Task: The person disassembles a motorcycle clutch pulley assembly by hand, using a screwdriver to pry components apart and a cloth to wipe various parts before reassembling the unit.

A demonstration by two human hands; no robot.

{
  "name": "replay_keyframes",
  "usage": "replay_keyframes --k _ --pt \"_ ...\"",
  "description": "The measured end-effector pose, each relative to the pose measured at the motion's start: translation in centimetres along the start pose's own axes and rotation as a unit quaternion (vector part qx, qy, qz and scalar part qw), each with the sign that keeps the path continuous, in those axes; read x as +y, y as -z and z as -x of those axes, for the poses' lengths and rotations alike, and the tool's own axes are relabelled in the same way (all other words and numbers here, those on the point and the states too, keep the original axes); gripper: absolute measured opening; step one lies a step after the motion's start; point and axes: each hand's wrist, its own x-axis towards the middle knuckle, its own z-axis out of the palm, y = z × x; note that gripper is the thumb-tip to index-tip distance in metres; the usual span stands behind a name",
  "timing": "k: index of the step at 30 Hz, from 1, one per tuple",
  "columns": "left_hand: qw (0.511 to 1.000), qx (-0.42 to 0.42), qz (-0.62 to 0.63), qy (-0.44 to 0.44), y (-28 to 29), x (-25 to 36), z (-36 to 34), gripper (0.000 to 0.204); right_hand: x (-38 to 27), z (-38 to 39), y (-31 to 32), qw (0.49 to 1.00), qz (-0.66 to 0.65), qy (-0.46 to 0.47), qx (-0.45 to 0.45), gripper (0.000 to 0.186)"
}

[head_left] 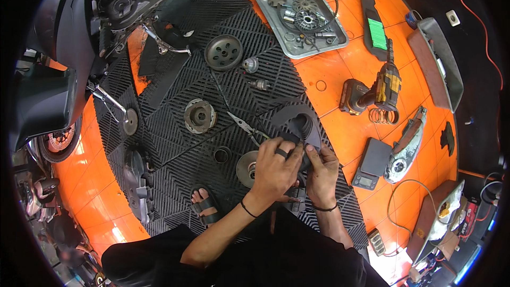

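My left hand [276, 170] and my right hand [321, 175] are together right of the mat's middle, both closed on a dark grey curled piece [302, 117] that looks like a flexible sheet; its exact nature I cannot make out. My left fingers lie over its lower part, my right thumb presses beside them. Just below my hands, partly hidden, sits a metal disc with a hub [245, 166]. Nearby on the black ribbed mat [159, 191] lie pliers [240, 125], a round metal housing [201, 116] and a small ring [222, 155].
A scooter [58, 95] stands at left. A drum [223, 52] lies farther back. On the orange tiles are a metal parts tray [284, 42], a drill [382, 87], a spring [383, 116], a scale [371, 162] and open boxes [438, 77] along the right.
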Motion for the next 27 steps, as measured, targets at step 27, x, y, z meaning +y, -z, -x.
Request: replay_keyframes --k 27 --pt "0.975 -0.021 0.177 0.13 4.5 -3.3 -1.8 0.021 -3.7 -1.2 -2.5 0.946 0.276 0.049 -0.162 0.017"
